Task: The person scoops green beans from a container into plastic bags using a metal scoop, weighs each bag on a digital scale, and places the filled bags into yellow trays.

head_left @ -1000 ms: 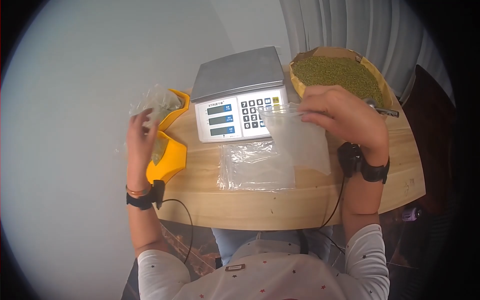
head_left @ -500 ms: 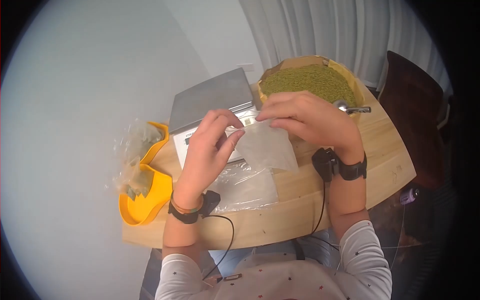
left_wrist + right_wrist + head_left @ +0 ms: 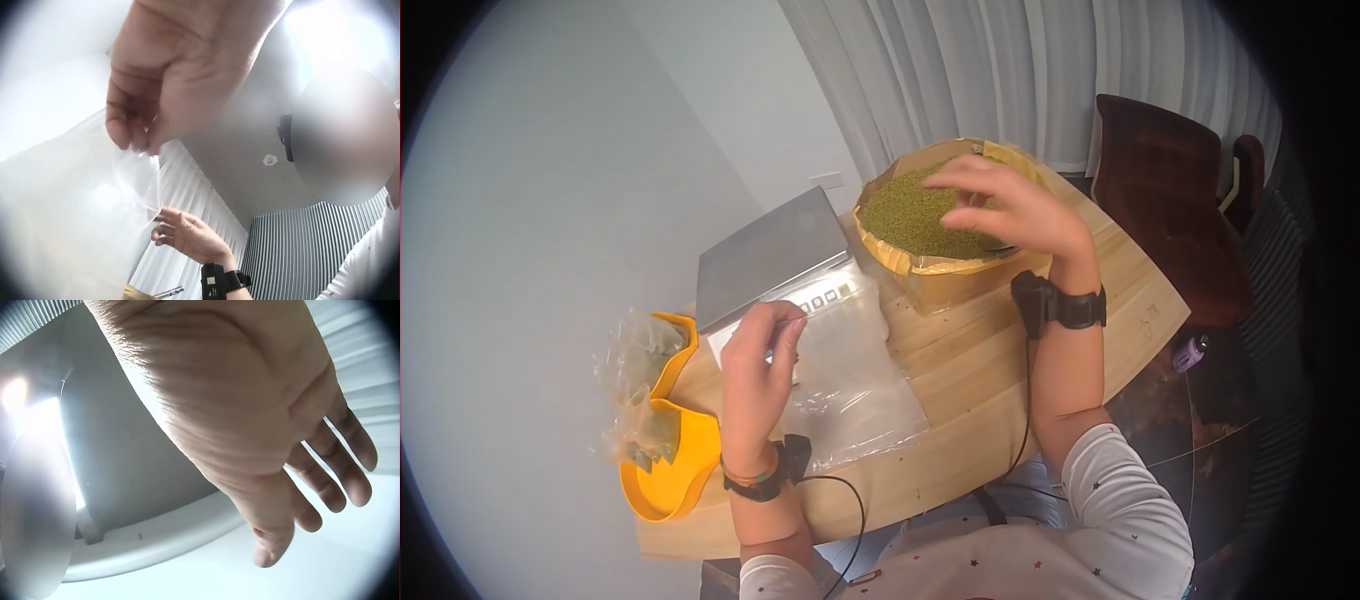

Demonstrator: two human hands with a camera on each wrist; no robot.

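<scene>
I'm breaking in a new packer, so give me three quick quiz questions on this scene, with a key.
1. Which hand pinches the clear bag?
2. True or false: the right hand grips a scoop.
3. Pick one. The trays left of the scale are: a) blue, b) yellow, c) red.

Key:
1. The left hand.
2. False; it holds nothing.
3. b) yellow.
</scene>
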